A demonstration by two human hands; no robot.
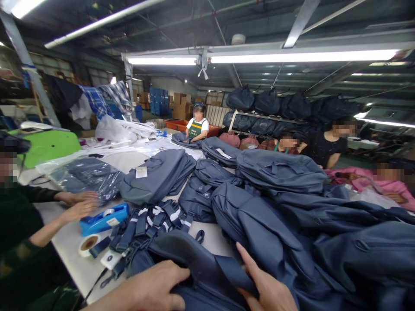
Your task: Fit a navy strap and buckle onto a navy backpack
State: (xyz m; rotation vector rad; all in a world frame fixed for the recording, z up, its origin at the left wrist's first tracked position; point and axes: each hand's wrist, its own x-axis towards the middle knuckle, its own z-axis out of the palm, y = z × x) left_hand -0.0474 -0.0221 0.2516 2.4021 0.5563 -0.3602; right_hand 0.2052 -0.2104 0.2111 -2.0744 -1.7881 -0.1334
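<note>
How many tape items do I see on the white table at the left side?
2: a blue tape dispenser near a co-worker's hands, and a loose tape roll just in front of it by the backpack straps. More may be hidden under the bags.

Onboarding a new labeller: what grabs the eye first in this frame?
A heap of slate-blue fabric backpacks covers the white worktable. At the bottom edge, the left hand and right hand press on the nearest backpack. A blue tape dispenser sits left.
</note>
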